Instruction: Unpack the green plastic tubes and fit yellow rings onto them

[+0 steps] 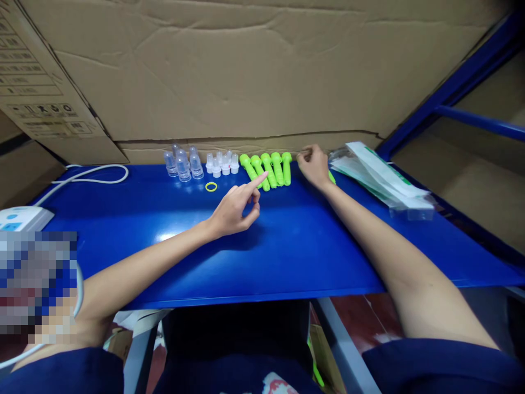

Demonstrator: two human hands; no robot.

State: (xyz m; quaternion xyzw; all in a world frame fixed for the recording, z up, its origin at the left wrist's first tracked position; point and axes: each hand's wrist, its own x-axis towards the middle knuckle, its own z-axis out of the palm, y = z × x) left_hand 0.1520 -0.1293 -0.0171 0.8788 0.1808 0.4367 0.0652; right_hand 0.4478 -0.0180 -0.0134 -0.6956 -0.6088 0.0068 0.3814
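Several bright green plastic pieces (268, 167) lie side by side in a row at the back of the blue table (287, 257). My left hand (238, 208) hovers in front of them with its index finger stretched out, the tip touching one green piece, and the other fingers curled; it holds nothing. My right hand (314, 164) rests at the right end of the row, fingers curled over another green piece (331, 177) that is mostly hidden. A small yellow ring (211, 186) lies alone left of my left hand.
Clear plastic caps (183, 163) and smaller white pieces (222, 163) stand at the back left. A stack of clear plastic bags (381, 178) lies at the right. A white cable (94, 174) and a white device (22, 218) sit at the left edge. A cardboard wall (246, 71) stands behind.
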